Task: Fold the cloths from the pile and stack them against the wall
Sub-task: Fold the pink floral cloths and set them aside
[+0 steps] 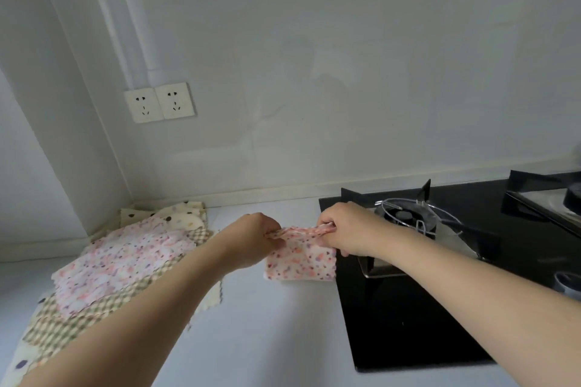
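Your left hand point(256, 237) and right hand point(341, 229) each pinch an upper corner of the floral cloth point(301, 258), which hangs toward you, long edge running left-right, clear of the wall point(314, 104).

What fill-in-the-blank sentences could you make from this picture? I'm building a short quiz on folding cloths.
1. Both hands, the left hand and the right hand, grip the top edge of a ____-patterned cloth.
2. The pile of unfolded cloths lies to the ____ of that cloth.
3. Beside the right hand is a black gas ____.
4. Two ____ are mounted on the wall.

Missing words: floral; left; stove; sockets
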The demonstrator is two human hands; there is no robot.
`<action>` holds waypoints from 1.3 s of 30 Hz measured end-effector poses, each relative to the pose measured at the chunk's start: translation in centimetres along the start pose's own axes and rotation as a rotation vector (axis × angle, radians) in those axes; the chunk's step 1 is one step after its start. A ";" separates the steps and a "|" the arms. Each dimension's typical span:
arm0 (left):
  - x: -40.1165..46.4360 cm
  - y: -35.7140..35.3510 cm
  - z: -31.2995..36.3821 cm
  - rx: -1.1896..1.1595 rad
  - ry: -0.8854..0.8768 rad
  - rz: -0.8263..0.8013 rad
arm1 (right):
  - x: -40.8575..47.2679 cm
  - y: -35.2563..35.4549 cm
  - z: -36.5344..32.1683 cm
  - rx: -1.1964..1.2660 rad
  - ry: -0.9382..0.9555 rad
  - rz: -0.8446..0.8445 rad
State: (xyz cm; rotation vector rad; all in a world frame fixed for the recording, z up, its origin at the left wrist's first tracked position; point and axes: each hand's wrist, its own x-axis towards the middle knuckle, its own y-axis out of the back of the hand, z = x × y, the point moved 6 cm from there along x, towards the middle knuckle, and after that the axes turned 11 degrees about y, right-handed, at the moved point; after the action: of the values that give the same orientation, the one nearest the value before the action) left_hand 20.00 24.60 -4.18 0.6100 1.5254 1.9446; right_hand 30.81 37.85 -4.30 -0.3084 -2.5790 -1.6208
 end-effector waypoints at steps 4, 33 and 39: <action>3.8 2.9 1.9 0.024 0.024 -0.075 | 2.0 3.4 1.3 0.071 -0.073 -0.057; 12.4 7.5 55.7 -0.002 -0.361 -0.430 | -21.1 42.5 27.9 -0.033 -0.532 0.089; 16.4 4.1 63.8 -0.120 -0.340 -0.543 | -23.8 45.6 37.0 0.063 -0.624 0.132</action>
State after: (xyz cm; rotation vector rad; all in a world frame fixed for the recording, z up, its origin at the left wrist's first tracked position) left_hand 50.28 79.98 15.04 0.3944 1.1946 1.4226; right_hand 65.10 87.18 15.61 -1.1106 -2.9296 -1.5793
